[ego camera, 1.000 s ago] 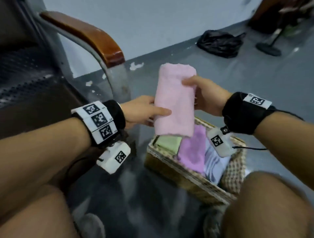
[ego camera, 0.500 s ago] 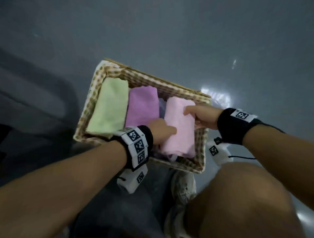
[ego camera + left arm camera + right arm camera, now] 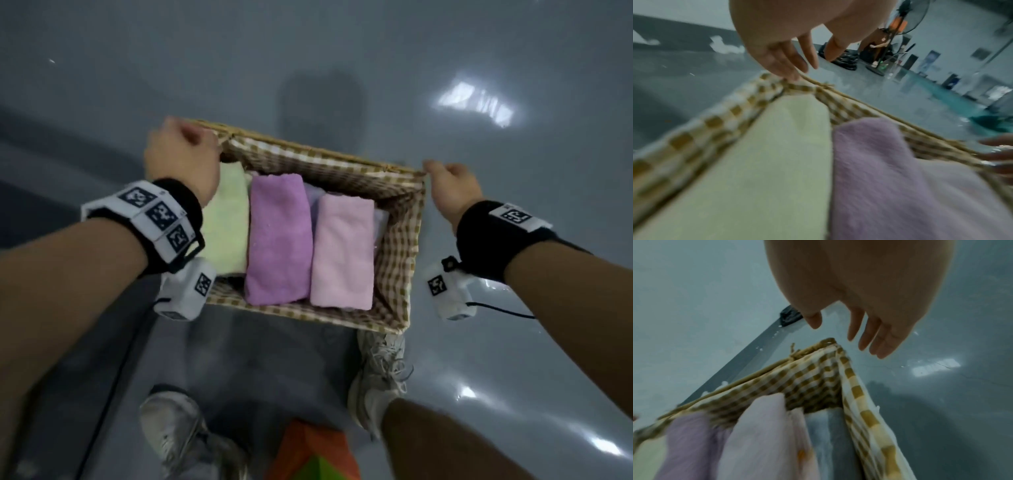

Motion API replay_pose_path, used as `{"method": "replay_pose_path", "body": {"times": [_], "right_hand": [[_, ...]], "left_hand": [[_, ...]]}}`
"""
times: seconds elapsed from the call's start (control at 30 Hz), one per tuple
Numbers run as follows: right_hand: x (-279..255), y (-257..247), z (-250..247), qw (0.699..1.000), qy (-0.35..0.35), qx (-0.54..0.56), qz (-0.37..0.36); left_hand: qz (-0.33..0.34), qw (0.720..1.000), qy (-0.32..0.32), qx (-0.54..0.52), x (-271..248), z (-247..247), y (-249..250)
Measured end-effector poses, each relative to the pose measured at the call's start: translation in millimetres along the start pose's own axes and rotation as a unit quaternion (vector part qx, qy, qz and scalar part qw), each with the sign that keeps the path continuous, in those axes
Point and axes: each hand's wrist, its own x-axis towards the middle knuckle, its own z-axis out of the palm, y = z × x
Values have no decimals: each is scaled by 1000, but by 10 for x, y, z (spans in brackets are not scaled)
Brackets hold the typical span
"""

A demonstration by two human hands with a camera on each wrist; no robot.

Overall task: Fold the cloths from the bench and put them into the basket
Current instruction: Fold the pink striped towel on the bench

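Observation:
A wicker basket (image 3: 400,260) with a brown checked liner stands on the grey floor. Inside lie three folded cloths side by side: a pale green cloth (image 3: 229,226), a purple cloth (image 3: 279,240) and a pink cloth (image 3: 342,250). My left hand (image 3: 181,154) is at the basket's far left corner; in the left wrist view its straight fingers (image 3: 793,73) touch the liner at the rim. My right hand (image 3: 448,185) is at the far right corner. Its fingers (image 3: 873,344) hang straight just above the rim (image 3: 828,342), apart from it. Neither hand holds a cloth.
My two shoes (image 3: 380,373) (image 3: 171,431) stand just in front of the basket. An orange and green object (image 3: 308,455) lies at the bottom edge. A black bag (image 3: 842,60) and a fan stand (image 3: 875,69) are farther off on the floor.
Both hands have let go of the pink cloth, which now lies in the basket beside the purple one. They moved apart to the basket's far corners.

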Motion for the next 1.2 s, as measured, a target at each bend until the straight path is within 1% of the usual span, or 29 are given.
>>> {"method": "replay_pose_path", "body": {"times": [0.03, 0.07, 0.1, 0.13, 0.23, 0.27, 0.33, 0.37, 0.43, 0.5, 0.53, 0.6, 0.67, 0.8, 0.9, 0.93, 0.97, 1.03, 1.07, 1.13, 1.2], "right_hand": [[87, -7, 25, 999, -28, 17, 34], [173, -19, 59, 997, -47, 33, 60], [238, -38, 99, 995, -59, 43, 70], [291, -54, 143, 995, -63, 46, 65], [439, -97, 242, 995, -68, 47, 56], [475, -88, 249, 994, -70, 59, 65], [474, -89, 228, 988, -66, 113, 86], [461, -109, 206, 986, -62, 130, 85], [438, -217, 130, 983, -61, 160, 65], [370, -398, -12, 970, -75, 223, 54], [322, -496, -102, 962, -87, 253, 61], [188, -663, -296, 947, -113, 287, 90], [13, -739, -476, 939, -128, 299, 107], [-462, -598, -718, 940, -151, 287, 108], [-856, -430, -741, 912, -205, 331, 126], [-946, -403, -728, 911, -202, 338, 122], [-1001, -419, -706, 916, -171, 346, 112], [-974, -560, -692, 922, -69, 371, 87], [-922, -647, -706, 919, -56, 384, 70], [-708, -777, -671, 904, -98, 416, 26], [-529, -861, -597, 896, -124, 426, 25]], "left_hand": [[-23, 999, 25, 17, 159, -15, -55], [-57, 998, 26, 17, 294, 5, -121], [-94, 996, 12, 5, 391, 60, -178], [-123, 992, -13, -19, 472, 114, -227], [-171, 977, -73, -104, 677, 222, -191], [-174, 974, -92, -115, 737, 214, -141], [-146, 976, -153, -59, 836, 165, -57], [-150, 976, -155, -37, 886, 150, -35], [-181, 970, -141, -76, 889, 41, 38], [-180, 964, -161, -111, 852, -59, 156], [-183, 959, -168, -139, 819, -117, 213], [-209, 929, -194, -235, 728, -280, 314], [-231, 906, -212, -284, 647, -465, 338], [-219, 889, -238, -323, 389, -872, 285], [-203, 883, -251, -342, 172, -1117, 217], [-198, 880, -250, -351, 97, -1164, 234], [-191, 881, -240, -360, 39, -1191, 271], [-151, 897, -222, -351, 2, -1199, 455], [-124, 901, -229, -347, 4, -1168, 565], [-75, 906, -226, -349, 129, -1039, 727], [-82, 912, -197, -352, 320, -902, 777]]}}
